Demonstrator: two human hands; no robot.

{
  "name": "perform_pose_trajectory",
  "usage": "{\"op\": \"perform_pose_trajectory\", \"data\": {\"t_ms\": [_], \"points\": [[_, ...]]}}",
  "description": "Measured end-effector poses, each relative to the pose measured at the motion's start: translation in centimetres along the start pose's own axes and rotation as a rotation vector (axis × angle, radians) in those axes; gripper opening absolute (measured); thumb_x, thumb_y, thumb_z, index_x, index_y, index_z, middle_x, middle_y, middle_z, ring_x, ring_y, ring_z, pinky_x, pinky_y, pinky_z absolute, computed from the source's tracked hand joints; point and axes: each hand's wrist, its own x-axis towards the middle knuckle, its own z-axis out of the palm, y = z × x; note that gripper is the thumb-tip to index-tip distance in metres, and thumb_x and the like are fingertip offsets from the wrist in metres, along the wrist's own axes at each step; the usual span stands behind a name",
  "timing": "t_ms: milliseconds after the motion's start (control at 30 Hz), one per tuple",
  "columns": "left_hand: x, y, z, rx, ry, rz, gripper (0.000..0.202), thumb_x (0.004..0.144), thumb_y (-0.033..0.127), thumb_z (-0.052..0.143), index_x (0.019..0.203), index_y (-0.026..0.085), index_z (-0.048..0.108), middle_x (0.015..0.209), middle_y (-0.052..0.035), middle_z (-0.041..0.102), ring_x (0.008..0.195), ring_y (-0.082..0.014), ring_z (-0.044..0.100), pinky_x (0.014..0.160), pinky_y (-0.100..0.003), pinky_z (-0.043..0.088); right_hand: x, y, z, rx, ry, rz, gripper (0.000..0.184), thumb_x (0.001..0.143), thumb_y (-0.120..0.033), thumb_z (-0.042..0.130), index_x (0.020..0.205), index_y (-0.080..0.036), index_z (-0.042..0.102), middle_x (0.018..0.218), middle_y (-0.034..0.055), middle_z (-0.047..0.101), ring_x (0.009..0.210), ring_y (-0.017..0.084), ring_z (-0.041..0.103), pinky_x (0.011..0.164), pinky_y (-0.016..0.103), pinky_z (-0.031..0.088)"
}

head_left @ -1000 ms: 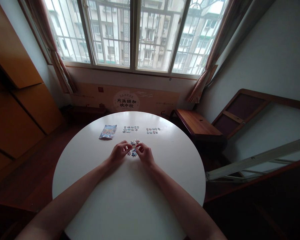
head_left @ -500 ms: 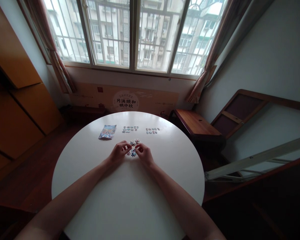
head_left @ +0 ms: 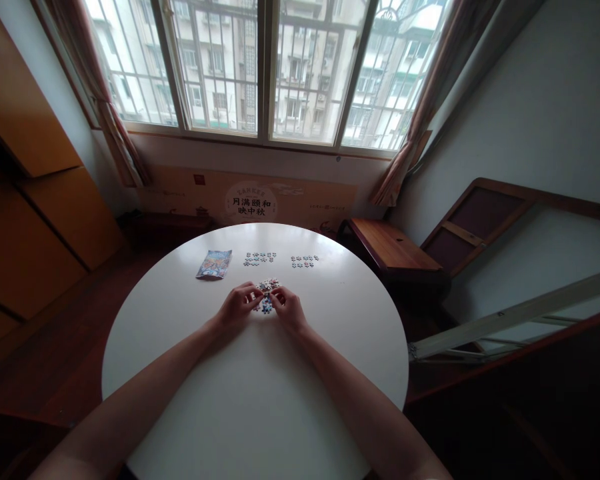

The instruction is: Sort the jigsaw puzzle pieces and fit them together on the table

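Note:
My left hand (head_left: 239,304) and my right hand (head_left: 287,309) meet closely over a loose pile of jigsaw puzzle pieces (head_left: 267,306) on the white round table (head_left: 250,400). Thumb and fingers of both are pinched together, with a small jigsaw puzzle piece (head_left: 267,294) between the two sets of fingertips. Its outline is hard to make out against the pile. Farther back, several pieces lie in rows, one group (head_left: 260,257) at centre and another group (head_left: 305,261) to its right. A colourful printed picture sheet or packet (head_left: 214,265) lies left of them.
A low wooden bench (head_left: 393,243) stands beyond the table's right side. Orange-brown cabinets (head_left: 35,233) line the left. A printed cardboard panel (head_left: 300,193) leans below the barred window (head_left: 305,73). A pale metal rail (head_left: 505,317) slants at the right.
Both hands keep almost the same place over the pile. Their fingertips have drawn slightly closer together. The whole view has shifted very slightly.

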Motion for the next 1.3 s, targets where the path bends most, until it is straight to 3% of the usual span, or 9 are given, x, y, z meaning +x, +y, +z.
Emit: {"op": "perform_pose_trajectory", "data": {"t_ms": [367,767,1000,1300], "points": [[-0.5,0.0,-0.1,0.169,0.004,0.067,0.018,0.084,0.028,0.057,0.093,0.021,0.071,0.085,-0.0024,0.065,0.058,-0.0065,0.055,0.057,-0.018,0.044,0.1,0.3,-0.1,-0.069,-0.004,0.001,0.022,0.083,-0.036,0.048,0.079,-0.018,0.058,0.059,-0.0021,0.056,0.054,0.011,0.051,0.055,0.021,0.036],[-0.3,-0.5,0.0,0.166,-0.024,0.049,0.016,0.084,0.027,0.057,0.09,0.02,0.071,0.083,-0.0025,0.064,0.062,-0.0083,0.057,0.058,-0.018,0.043,0.0,0.7,0.1,-0.103,-0.011,-0.02,0.018,0.083,-0.031,0.049,0.083,-0.018,0.061,0.062,-0.0011,0.059,0.057,0.012,0.054,0.056,0.022,0.039],[-0.2,-0.5,-0.2,0.143,-0.011,0.014,0.017,0.084,0.027,0.059,0.091,0.02,0.072,0.08,-0.0023,0.064,0.062,-0.0091,0.057,0.061,-0.02,0.043,0.0,1.0,0.3,-0.108,0.006,-0.109,0.014,0.08,-0.023,0.052,0.084,-0.017,0.064,0.077,0.0028,0.063,0.063,0.012,0.056,0.063,0.022,0.043],[-0.1,-0.6,-0.2,0.084,-0.065,0.02,0.016,0.083,0.027,0.058,0.089,0.019,0.071,0.081,-0.0027,0.064,0.064,-0.0098,0.058,0.061,-0.02,0.045,0.0,1.1,0.3,-0.151,0.001,-0.073,0.014,0.078,-0.021,0.051,0.079,-0.017,0.064,0.069,0.0006,0.061,0.062,0.013,0.054,0.062,0.022,0.041]]}}
